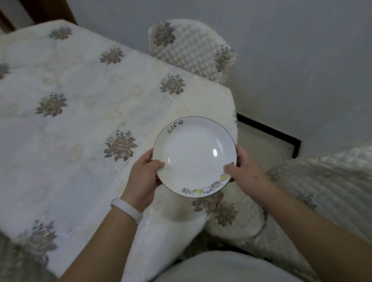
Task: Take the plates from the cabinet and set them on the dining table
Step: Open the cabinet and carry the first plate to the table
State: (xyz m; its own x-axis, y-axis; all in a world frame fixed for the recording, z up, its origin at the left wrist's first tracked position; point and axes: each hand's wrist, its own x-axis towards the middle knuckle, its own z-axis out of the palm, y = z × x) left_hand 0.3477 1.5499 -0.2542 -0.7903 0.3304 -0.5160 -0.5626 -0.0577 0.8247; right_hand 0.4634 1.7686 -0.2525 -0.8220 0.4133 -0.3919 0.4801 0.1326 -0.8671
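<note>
A white plate [193, 153] with a thin dark rim, the word "Life" and small cartoon figures along its near edge is held over the right corner of the dining table [70, 117]. My left hand [145, 178] grips its left rim, thumb on top. My right hand [242, 170] grips its right rim, thumb on top too. The table wears a cream cloth with embroidered flowers. Whether the plate touches the cloth cannot be told. No cabinet is in view.
A quilted cream chair [192, 51] stands past the table's far right side by the wall. Another covered chair [327, 189] sits at the right, close to my right arm. A dark-edged floor strip [274, 133] runs between them.
</note>
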